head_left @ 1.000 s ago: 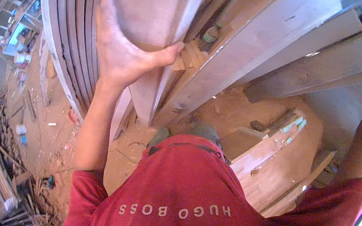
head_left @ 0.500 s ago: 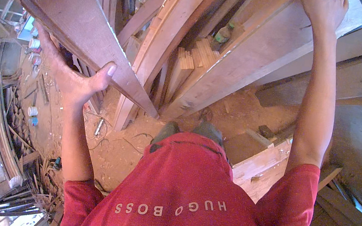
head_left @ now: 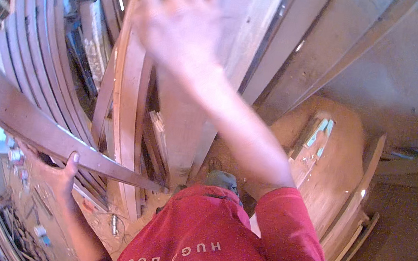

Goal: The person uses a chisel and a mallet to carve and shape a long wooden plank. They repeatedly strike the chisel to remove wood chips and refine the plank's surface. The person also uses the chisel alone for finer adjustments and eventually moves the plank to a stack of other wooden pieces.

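Observation:
My left hand [head_left: 60, 175] grips the lower edge of a long, curved wooden board [head_left: 48, 131], thumb on its near face. The board slants from the left rim down to a narrow tip near my feet. Higher up, my right hand [head_left: 181, 29] reaches across to the left, slightly blurred, its fingers bent over the upper part of a wide, flat wooden board [head_left: 185, 110]. That board leans upright, its foot on the ground before me. Close beside it stands a curved timber with a pale edge [head_left: 131, 84], partly covered by my right hand.
Several curved timbers [head_left: 40, 47] lean in a stack at the left. Large flat panels [head_left: 323, 44] stand at the right. A pale plank [head_left: 308, 147] lies on the dusty floor at right. Small containers [head_left: 17, 155] and a metal tool [head_left: 116, 224] lie at lower left.
My right hand has swung left, and the wide board has tilted left with it. The left-hand board has dropped lower and lies flatter. The view has turned to the right.

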Available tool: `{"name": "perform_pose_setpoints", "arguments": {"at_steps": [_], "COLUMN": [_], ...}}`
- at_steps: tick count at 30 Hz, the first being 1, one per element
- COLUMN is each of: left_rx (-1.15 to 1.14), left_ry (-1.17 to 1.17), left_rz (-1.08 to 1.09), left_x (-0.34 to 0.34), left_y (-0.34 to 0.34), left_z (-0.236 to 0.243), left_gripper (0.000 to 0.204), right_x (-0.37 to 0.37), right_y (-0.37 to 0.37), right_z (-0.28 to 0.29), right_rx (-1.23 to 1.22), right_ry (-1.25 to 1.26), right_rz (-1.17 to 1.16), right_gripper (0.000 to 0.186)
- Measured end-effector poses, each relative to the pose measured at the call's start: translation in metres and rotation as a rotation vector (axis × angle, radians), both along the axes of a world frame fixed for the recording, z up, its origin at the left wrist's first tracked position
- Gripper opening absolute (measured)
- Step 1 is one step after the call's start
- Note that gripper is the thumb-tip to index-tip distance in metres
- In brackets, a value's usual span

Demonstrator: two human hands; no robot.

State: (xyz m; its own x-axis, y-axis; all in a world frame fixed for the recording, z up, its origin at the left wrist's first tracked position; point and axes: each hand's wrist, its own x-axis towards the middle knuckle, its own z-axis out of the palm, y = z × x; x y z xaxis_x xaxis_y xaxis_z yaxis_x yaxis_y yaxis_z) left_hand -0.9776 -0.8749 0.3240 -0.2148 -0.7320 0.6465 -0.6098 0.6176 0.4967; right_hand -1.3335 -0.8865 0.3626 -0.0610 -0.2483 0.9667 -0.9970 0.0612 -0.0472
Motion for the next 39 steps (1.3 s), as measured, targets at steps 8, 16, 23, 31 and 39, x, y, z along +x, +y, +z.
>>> {"name": "perform_pose_setpoints", "arguments": {"at_steps": [8, 16, 23, 31, 39], "left_rx": [0.04, 0.014, 0.085, 0.249, 0.179], "left_ry": [0.086, 0.008, 0.123, -0.016, 0.084], "left_rz": [-0.099, -0.108, -0.304, -0.338, -0.488], "left_x": [-0.018, -0.05, -0.124, -0.187, -0.242], "left_y": [0.001, -0.019, -0.041, -0.055, -0.097], "left_z": [0.004, -0.004, -0.023, -0.029, -0.079], "left_gripper": [0.129, 0.133, 0.14, 0.141, 0.141], "right_x": [-0.029, -0.129, -0.148, -0.153, -0.146], "right_y": [0.007, -0.028, -0.015, -0.021, -0.013], "right_z": [0.001, -0.031, -0.048, -0.073, -0.065], "right_rx": [-0.124, 0.142, 0.057, -0.195, -0.179], "right_ry": [-0.088, -0.145, -0.155, -0.179, -0.144], "right_rz": [-0.065, -0.107, -0.015, 0.162, 0.166], "right_gripper": [0.03, 0.032, 0.048, 0.058, 0.049]}}
